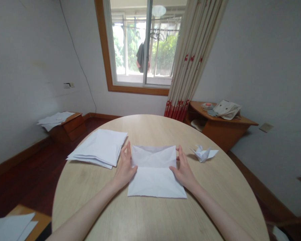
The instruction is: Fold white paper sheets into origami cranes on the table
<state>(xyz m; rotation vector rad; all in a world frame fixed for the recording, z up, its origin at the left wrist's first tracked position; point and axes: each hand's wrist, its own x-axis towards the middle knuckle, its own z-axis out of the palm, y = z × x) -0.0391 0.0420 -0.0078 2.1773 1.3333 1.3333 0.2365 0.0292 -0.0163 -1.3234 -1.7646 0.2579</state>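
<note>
A folded sheet of white paper (155, 174) lies flat on the round light-wood table (150, 130), its upper half showing diagonal creases. My left hand (124, 167) touches the sheet's left edge, fingers raised and apart. My right hand (184, 168) sits at its right edge, also with spread fingers. Just left of my left hand is a loose stack of folded white paper sheets (97, 149). A small white origami paper bird (203, 153) lies beyond my right hand. Neither hand appears to grip anything.
A wooden corner shelf (223, 125) on the right holds a cloth bag (227, 109) and a small dish (208, 106). A low wooden cabinet (69, 129) with papers stands left. More paper sheets (11, 227) lie on a wooden surface at lower left.
</note>
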